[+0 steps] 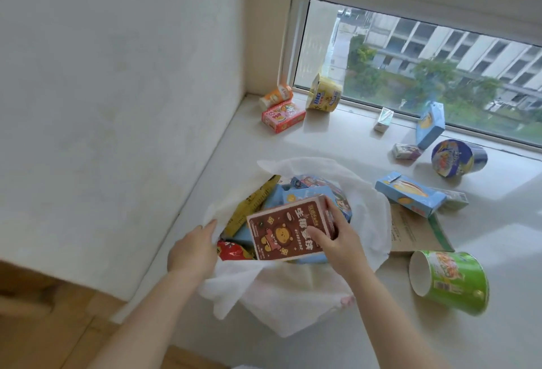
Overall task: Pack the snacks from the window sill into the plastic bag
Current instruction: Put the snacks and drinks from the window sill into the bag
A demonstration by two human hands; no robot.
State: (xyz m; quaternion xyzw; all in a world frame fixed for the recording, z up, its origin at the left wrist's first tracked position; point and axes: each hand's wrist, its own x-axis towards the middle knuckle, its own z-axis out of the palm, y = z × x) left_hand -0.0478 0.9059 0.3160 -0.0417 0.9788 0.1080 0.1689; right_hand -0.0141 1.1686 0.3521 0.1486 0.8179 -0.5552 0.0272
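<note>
Left hand (pixel 195 247) grips the plastic bag (pixel 372 222) rim at 9 o'clock; right hand (pixel 337 239) clamps the brown snack box (pixel 289 231) over the open mouth. Lower the box flat onto the packed items, keeping the rim pulled wide. Snacks remain on the sill from 12 to 3 o'clock.

Single view only: head-worn wide-angle camera, looking forward and steeply down. Faces corner where white wall (pixel 117 104) at left meets window (pixel 425 69) at upper right. Window sill (pixel 337 140) runs diagonally from frame bottom up to glass. Plastic bag (pixel 293 295) sits close, low centre, both forearms entering from bottom edge. Far sill end and street beyond glass lie well off. Wide lens bends straight edges near frame borders. Wooden floor (pixel 44 310) visible bottom left. No second view, so no shared region.
</note>
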